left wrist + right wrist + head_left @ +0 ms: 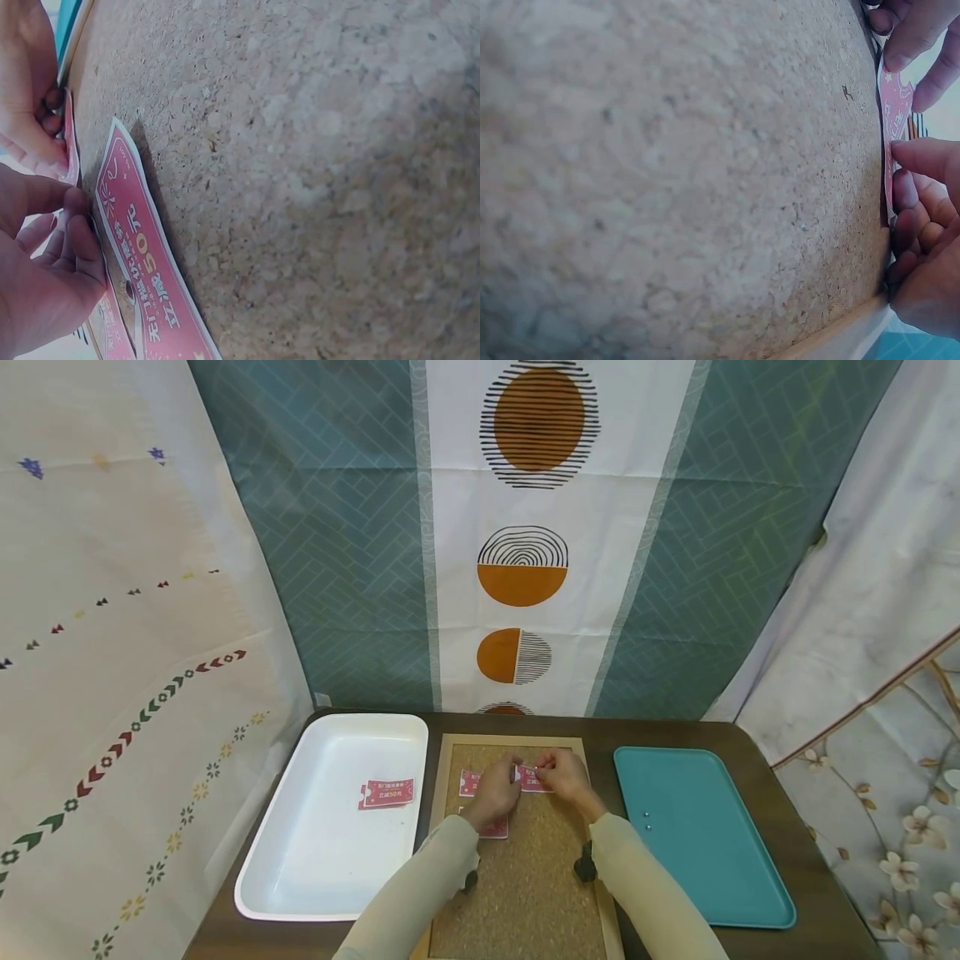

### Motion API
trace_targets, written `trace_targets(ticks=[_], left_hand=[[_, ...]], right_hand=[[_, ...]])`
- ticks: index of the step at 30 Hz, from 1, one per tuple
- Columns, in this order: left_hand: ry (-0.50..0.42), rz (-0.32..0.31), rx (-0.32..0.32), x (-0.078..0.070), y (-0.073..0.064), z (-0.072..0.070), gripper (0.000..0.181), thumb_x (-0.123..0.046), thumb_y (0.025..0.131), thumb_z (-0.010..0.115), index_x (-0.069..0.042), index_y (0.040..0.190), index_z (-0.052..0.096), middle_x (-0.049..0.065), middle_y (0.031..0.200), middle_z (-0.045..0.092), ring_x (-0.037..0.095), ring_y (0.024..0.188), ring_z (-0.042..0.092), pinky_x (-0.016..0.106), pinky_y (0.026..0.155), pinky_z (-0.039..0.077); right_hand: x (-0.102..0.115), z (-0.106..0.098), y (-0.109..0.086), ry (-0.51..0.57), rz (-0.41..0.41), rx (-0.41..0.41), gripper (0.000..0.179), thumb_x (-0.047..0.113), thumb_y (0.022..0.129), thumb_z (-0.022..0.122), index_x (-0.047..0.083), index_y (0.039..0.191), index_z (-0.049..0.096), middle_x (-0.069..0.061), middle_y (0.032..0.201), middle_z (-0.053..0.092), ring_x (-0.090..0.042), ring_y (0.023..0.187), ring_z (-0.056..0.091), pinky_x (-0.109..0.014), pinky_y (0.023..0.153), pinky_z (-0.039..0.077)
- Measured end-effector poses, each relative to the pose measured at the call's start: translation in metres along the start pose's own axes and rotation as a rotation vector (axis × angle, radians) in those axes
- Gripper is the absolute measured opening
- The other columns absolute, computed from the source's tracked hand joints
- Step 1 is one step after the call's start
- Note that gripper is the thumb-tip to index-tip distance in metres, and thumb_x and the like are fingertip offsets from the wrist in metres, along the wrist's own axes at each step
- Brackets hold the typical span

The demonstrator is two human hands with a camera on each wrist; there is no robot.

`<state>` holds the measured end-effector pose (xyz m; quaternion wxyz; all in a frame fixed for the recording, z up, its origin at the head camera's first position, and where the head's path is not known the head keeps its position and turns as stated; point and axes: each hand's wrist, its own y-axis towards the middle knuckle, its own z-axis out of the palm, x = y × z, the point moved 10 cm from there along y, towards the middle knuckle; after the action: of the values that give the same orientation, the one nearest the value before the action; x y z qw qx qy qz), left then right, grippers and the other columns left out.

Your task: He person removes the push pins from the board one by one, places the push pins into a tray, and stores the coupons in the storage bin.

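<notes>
My two hands meet over the upper part of a cork board (536, 893). Between them is a red-pink paper coupon (530, 780) lying along the board's upper area. The left hand (495, 792) pinches its left end. My right hand (567, 777) has its thumb and fingers at the coupon's right part, its thumb on the paper (895, 112). Another coupon (468, 783) lies at upper left, partly behind the left hand. Below it, a third coupon (495, 828) is partly covered by the left forearm; the left wrist view shows its printed face (150, 262).
Left of the board stands a white tray (300, 877) with a small overlapping pile of coupons (387, 792). A teal tray (720, 860) to the right holds two tiny shiny pieces (648, 821). All sit on a dark brown table (465, 722), with a patterned curtain (360, 568) behind.
</notes>
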<state>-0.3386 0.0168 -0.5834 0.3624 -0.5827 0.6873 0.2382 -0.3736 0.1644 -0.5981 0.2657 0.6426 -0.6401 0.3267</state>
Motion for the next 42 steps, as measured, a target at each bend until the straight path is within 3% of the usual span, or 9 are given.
trace_targets(ticks=[4,34,42], left_hand=[[0.003,0.013,-0.006,-0.001,0.0,-0.0001,0.04,-0.004,0.102,0.065,-0.004,0.141,0.058,0.008,0.1,0.064,0.019,0.086,0.06,0.036,0.074,0.054],[0.005,0.005,-0.013,0.0017,-0.0011,-0.0002,0.04,-0.004,0.102,0.065,-0.004,0.141,0.058,0.005,0.095,0.06,0.017,0.079,0.057,0.03,0.065,0.048],[0.007,-0.01,-0.016,0.0009,-0.0007,-0.0022,0.04,-0.006,0.102,0.066,-0.008,0.141,0.059,0.005,0.1,0.063,0.017,0.084,0.06,0.032,0.072,0.053]], right_hand=[[-0.0015,0.0004,0.0006,0.003,0.008,0.002,0.008,0.009,0.095,0.076,0.004,0.091,0.072,-0.006,0.081,0.066,-0.018,0.072,0.057,-0.026,0.06,0.046],[0.0065,0.0014,-0.0013,-0.004,-0.042,-0.001,0.009,0.008,0.097,0.073,0.002,0.091,0.075,-0.006,0.079,0.067,-0.017,0.071,0.056,-0.027,0.059,0.044],[0.0061,0.0032,-0.0002,0.002,-0.035,0.005,0.011,0.006,0.099,0.07,0.002,0.09,0.073,-0.007,0.08,0.066,-0.018,0.071,0.056,-0.028,0.059,0.045]])
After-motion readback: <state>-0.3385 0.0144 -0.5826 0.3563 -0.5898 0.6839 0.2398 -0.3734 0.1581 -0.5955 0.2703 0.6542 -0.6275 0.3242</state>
